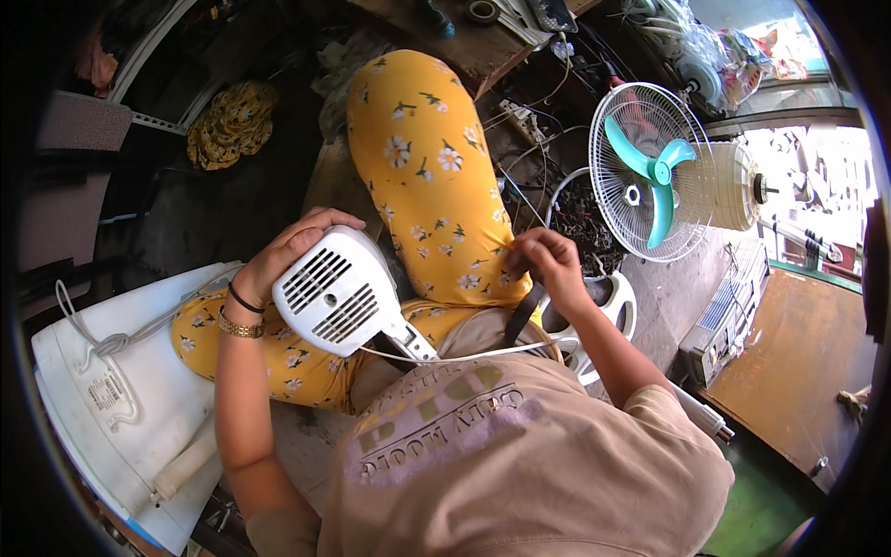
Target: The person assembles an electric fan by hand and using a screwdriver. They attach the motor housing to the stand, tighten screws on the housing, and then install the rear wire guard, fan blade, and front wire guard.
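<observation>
A white vented fan motor housing rests on my lap, over yellow flowered trousers. My left hand grips its upper left edge, with a black band and a gold bracelet on the wrist. A thin white cable runs from the housing's neck across my beige shirt toward the right. My right hand is pinched shut beside my raised knee, at the top end of a dark flat strap that hangs down from it. What sits between the fingertips is hidden.
A white table fan with a teal blade and wire guard stands at the right. A round white fan part and a tub of scrap lie below it. A white fan base with bundled cord lies at the left. A cluttered bench is ahead.
</observation>
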`<action>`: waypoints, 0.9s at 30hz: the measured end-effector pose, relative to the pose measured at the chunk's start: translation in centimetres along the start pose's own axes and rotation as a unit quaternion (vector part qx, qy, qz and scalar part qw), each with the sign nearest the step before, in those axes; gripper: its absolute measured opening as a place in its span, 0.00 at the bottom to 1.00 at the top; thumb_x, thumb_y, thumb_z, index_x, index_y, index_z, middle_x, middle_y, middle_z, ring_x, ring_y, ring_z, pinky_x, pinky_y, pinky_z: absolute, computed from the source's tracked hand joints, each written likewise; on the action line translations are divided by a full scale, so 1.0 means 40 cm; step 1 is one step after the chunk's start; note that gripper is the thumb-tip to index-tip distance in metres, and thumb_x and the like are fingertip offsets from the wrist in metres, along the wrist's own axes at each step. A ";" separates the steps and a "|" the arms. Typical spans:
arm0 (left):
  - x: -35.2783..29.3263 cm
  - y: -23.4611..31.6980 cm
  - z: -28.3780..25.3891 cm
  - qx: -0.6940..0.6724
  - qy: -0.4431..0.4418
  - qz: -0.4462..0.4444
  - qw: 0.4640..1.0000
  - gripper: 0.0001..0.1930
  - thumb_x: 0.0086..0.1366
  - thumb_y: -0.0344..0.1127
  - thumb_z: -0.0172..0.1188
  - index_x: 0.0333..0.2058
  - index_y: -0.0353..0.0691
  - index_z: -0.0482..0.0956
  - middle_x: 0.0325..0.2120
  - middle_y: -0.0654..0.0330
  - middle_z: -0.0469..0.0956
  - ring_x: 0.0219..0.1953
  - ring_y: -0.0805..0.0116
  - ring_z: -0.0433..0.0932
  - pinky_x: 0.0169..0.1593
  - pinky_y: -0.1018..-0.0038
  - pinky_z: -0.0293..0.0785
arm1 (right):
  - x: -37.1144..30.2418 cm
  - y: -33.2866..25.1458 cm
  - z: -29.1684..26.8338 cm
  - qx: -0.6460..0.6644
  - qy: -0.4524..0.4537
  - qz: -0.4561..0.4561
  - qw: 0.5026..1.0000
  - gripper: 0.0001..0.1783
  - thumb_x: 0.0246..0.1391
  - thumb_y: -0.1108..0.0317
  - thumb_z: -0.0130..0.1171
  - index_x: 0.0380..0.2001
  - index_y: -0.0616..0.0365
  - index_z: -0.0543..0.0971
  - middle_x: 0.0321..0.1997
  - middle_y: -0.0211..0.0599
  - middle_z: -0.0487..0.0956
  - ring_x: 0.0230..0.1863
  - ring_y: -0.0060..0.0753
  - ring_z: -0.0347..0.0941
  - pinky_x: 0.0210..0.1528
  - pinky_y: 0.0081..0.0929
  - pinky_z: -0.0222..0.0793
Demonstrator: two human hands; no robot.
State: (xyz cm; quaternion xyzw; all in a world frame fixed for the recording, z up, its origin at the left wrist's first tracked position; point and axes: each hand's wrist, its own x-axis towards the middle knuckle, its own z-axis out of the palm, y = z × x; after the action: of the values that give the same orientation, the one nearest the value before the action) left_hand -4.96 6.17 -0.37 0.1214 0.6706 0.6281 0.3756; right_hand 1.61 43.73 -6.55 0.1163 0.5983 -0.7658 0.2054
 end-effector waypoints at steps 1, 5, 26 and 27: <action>0.003 -0.002 -0.001 0.008 -0.002 0.004 1.000 0.31 0.64 0.57 0.39 0.50 0.36 0.73 0.44 0.55 0.70 0.50 0.66 0.68 0.57 0.72 0.60 | 0.007 0.070 -0.081 -0.060 0.084 -0.019 0.994 0.09 0.61 0.70 0.52 0.35 0.64 0.79 0.25 0.28 0.78 0.25 0.16 0.70 0.27 0.16 0.67; -0.003 0.019 0.010 -0.006 0.007 -0.013 1.000 0.31 0.65 0.57 0.39 0.51 0.36 0.72 0.45 0.56 0.70 0.50 0.67 0.69 0.57 0.72 0.62 | -0.022 0.267 -0.373 -0.424 0.316 -0.077 0.845 0.08 0.55 0.73 0.56 0.37 0.58 0.80 0.28 0.33 0.80 0.29 0.24 0.74 0.35 0.24 0.69; -0.033 0.012 0.017 -0.058 0.021 -0.037 0.997 0.38 0.62 0.65 0.40 0.54 0.34 0.69 0.49 0.58 0.71 0.49 0.71 0.71 0.54 0.75 0.67 | -0.050 0.306 -0.816 0.231 0.541 -0.024 0.808 0.16 0.62 0.67 0.48 0.44 0.71 0.64 0.42 0.58 0.75 0.45 0.56 0.75 0.41 0.45 0.77; -0.031 0.014 0.019 -0.068 0.017 -0.042 0.997 0.38 0.62 0.65 0.41 0.54 0.34 0.69 0.49 0.58 0.71 0.49 0.71 0.71 0.54 0.75 0.68 | -0.050 0.304 -0.818 0.235 0.523 -0.020 0.819 0.16 0.63 0.67 0.47 0.46 0.71 0.63 0.43 0.59 0.74 0.48 0.56 0.74 0.46 0.47 0.76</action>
State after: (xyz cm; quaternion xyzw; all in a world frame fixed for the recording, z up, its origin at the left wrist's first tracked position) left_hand -3.79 6.07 0.64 0.0571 0.6371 0.6579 0.3975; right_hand 6.68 73.20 -24.68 0.5315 0.4196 -0.7116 -0.1873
